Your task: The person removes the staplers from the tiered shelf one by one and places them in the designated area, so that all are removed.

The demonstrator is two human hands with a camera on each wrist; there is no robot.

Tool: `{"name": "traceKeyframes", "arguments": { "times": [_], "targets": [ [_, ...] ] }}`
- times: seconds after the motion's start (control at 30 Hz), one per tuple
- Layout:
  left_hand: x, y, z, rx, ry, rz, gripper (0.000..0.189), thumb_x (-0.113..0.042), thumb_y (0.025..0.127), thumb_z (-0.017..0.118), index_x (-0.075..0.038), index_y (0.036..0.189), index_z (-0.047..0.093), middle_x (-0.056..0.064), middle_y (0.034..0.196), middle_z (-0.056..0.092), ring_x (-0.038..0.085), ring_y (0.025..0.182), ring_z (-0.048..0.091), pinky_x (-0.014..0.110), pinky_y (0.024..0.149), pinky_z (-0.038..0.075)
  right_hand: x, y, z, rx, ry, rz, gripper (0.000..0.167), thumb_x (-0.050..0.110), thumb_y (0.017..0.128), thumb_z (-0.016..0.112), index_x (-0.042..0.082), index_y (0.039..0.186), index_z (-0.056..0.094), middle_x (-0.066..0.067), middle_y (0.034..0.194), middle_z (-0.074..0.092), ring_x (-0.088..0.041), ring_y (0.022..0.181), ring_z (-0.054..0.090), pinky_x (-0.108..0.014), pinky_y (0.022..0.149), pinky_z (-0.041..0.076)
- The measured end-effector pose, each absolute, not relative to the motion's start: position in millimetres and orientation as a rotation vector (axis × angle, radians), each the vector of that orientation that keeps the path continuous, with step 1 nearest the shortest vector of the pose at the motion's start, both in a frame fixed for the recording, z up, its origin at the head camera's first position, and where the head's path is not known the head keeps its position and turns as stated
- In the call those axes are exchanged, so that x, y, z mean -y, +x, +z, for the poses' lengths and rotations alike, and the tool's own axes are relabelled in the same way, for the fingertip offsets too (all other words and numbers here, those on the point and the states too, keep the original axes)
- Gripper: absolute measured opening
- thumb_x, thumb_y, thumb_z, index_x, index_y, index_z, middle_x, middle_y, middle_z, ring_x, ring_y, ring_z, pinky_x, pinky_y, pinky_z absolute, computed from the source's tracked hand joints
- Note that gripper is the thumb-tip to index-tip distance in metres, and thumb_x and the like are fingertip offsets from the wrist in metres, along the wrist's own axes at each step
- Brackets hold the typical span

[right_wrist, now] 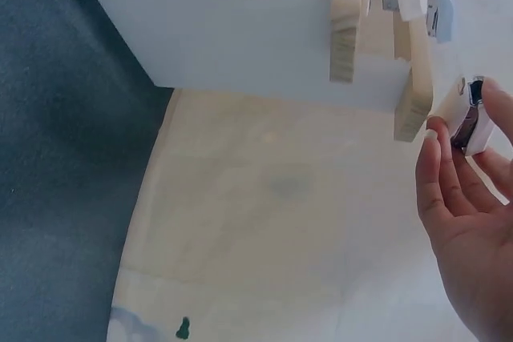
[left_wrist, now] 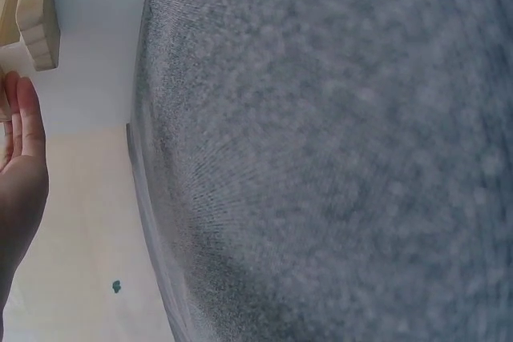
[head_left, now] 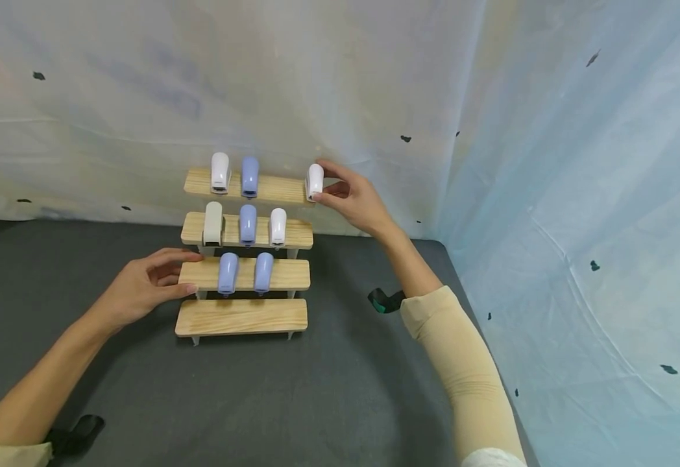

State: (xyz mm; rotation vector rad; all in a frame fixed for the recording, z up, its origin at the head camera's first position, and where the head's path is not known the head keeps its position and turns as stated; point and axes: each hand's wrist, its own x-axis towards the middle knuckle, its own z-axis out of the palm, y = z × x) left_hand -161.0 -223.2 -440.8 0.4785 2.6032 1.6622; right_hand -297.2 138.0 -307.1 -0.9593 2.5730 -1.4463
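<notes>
1. Right hand, upper centre of the head view: thumb and fingers grasp a white stapler, thumb at its lower end, index finger at its upper end.
2. Stapler located at the right end of the top board; whether it bears on the wood cannot be determined.
3. Left hand, left of centre: thumb and fingers hold the third board by its left end.

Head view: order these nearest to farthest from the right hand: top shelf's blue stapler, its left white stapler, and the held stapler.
1. Held stapler: in the right hand, at the top shelf's right end.
2. Blue stapler: between the two white ones.
3. Left white stapler: near the shelf's left end.
</notes>
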Motion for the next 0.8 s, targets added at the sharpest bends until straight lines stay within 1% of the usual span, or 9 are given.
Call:
{"name": "traceKeyframes", "arguments": {
  "times": [0.13,0.37,0.57,0.8],
  "targets": [
    [223,-161,-441,-2.599,0.467,1.67,0.054,-0.016,0.091,0.075,-0.006,0.139,0.055,0.008,0.137,0.047,-0.002,0.103,0.057,0.012,0.078,0.052,-144,-298,-309,-2.586,-0.957,-1.434,0.064,0.003,0.091,0.072,0.005,0.149,0.044,-0.018,0.139,0.054,-0.035,0.104,0.064,-0.04,0.09,0.054],
    [222,-159,-441,-2.574,0.482,1.699,0.053,-0.015,0.091,0.075,-0.004,0.139,0.055,0.007,0.135,0.049,-0.002,0.104,0.058,0.014,0.078,0.053,-157,-297,-316,-2.555,-0.95,-1.468,0.062,0.003,0.09,0.073,0.005,0.147,0.048,-0.016,0.136,0.055,-0.032,0.103,0.064,-0.037,0.09,0.055],
    [222,-160,-441,-2.576,0.487,1.708,0.053,-0.014,0.091,0.075,-0.004,0.139,0.055,0.008,0.135,0.049,-0.001,0.104,0.058,0.013,0.078,0.052,-171,-296,-322,-2.502,-0.941,-1.54,0.062,0.001,0.089,0.074,0.004,0.145,0.05,-0.016,0.136,0.054,-0.034,0.104,0.063,-0.037,0.087,0.055],
    [222,-160,-441,-2.567,0.481,1.715,0.053,-0.014,0.091,0.075,-0.004,0.139,0.055,0.009,0.135,0.049,-0.001,0.104,0.058,0.013,0.079,0.052,-183,-291,-326,-2.472,-0.923,-1.569,0.061,-0.008,0.088,0.07,-0.005,0.144,0.046,-0.024,0.139,0.051,-0.044,0.106,0.06,-0.038,0.086,0.056]
  ]
}}
